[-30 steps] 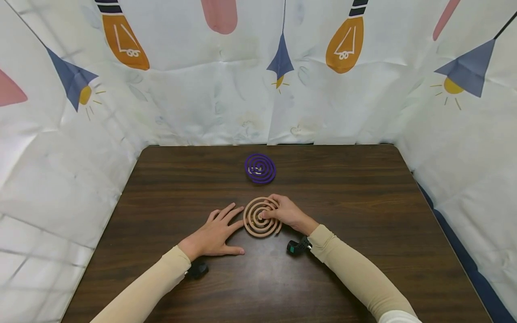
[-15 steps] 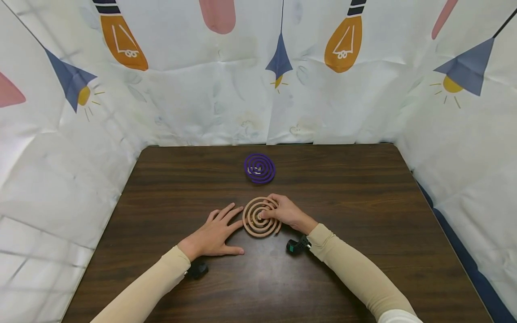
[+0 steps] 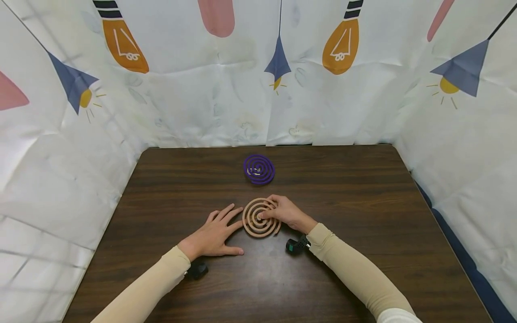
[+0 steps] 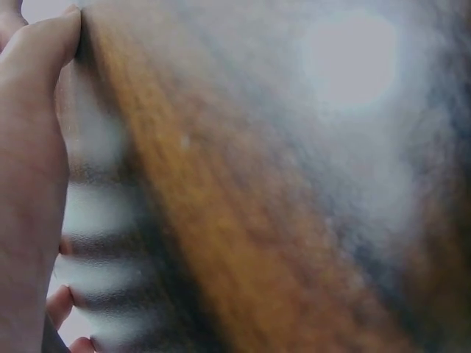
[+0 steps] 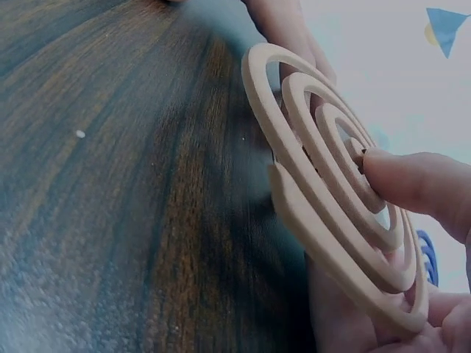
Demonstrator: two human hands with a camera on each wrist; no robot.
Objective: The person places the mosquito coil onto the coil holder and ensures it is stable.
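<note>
A tan mosquito coil (image 3: 254, 228) is held in my right hand (image 3: 288, 213) above the middle of the table. In the right wrist view the thumb (image 5: 419, 180) presses on the centre of the tan coil (image 5: 294, 202), and the other fingers lie under it. The coil appears raised off the wood there. My left hand (image 3: 212, 237) rests on the tabletop with its fingers spread, fingertips close to the coil's left edge; I cannot tell if they touch it. The left wrist view shows the left thumb (image 4: 44, 51) against the wood.
Farther back on the dark wooden table (image 3: 343, 179) lies a purple mosquito coil (image 3: 264, 181) with a small metallic piece (image 3: 254, 171) visible at it. Behind and beside the table hangs a white printed cloth (image 3: 181, 103). A blue strip (image 3: 456, 251) shows past the right edge.
</note>
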